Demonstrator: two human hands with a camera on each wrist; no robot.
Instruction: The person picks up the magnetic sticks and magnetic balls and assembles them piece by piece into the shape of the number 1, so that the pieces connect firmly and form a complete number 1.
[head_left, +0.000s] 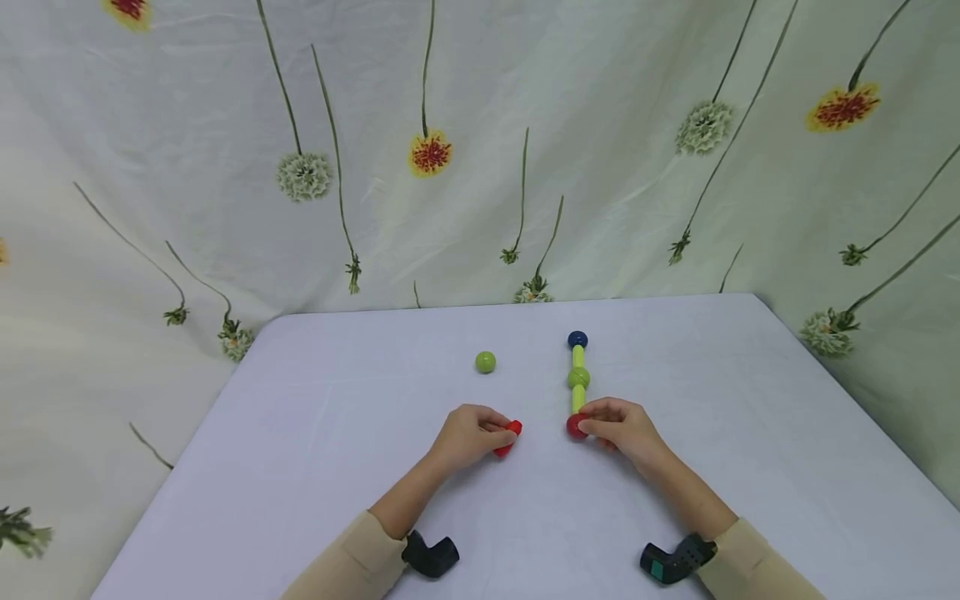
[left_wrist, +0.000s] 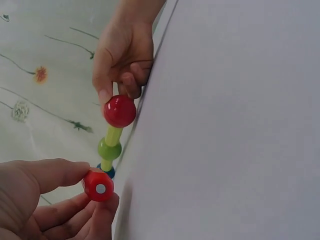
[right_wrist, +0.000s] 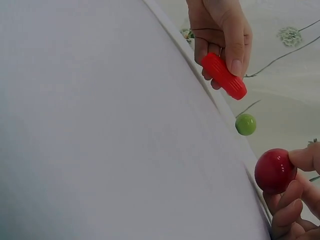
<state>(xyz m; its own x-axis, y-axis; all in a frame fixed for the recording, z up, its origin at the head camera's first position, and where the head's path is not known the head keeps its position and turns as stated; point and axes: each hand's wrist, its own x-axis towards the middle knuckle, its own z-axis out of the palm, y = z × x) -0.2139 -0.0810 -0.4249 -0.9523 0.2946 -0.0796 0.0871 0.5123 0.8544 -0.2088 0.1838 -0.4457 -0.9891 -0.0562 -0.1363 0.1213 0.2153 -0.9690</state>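
My left hand (head_left: 465,437) pinches a short red ridged rod (right_wrist: 222,74) between thumb and fingers. In the left wrist view, the rod's end face shows a small silvery round disc. My right hand (head_left: 624,429) grips a glossy dark red ball (right_wrist: 275,171) with thumb and fingertips. That ball sits at the near end of a straight chain. Beyond it come a yellow-green rod (head_left: 578,398), a green ball (head_left: 578,377), another yellow-green rod (head_left: 577,357) and a dark blue ball (head_left: 577,339) at the far end. A gap separates the red rod from the red ball.
A loose green ball (head_left: 485,362) lies on the white-covered table (head_left: 360,375), left of the chain and farther back than the left hand. Behind the table hangs a pale cloth (head_left: 615,208) printed with flowers. Black devices (head_left: 431,557) are worn at both wrists.
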